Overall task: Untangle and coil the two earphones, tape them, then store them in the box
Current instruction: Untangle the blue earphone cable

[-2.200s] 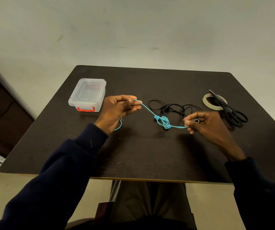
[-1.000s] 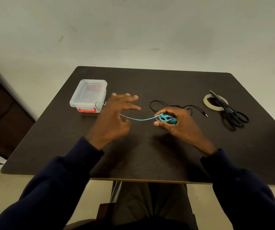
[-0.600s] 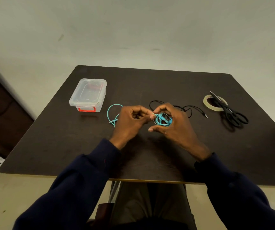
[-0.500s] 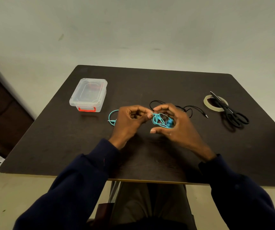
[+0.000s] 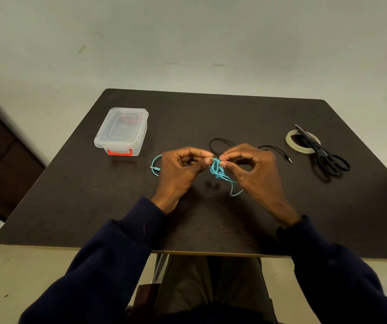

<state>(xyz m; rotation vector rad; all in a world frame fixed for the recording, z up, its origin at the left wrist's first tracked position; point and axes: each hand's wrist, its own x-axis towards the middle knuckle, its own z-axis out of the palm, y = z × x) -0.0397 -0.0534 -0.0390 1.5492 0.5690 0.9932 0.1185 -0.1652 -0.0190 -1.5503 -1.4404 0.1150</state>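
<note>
Left hand [image 5: 180,170], at 9 o'clock, and right hand [image 5: 256,175], at 3 o'clock, clamp fingers on the limp, light blue earphone [image 5: 216,169] knot; single loops likely offer the best hold.

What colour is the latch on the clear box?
Red-orange: the latch shows on the box front, head view.

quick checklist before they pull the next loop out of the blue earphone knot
1. Grip on the knot: ok. The left hand and right hand both pinch the blue earphone.
2. Blue earphone untangled: not ok, it is bunched at the fingertips.
3. Black earphone free of the blue one: cannot tell, the hands hide part of it.
4. Tape roll and scissors at hand: ok, on the table at the right.
5. Clear plastic box open: not ok, the lid is on.
</note>
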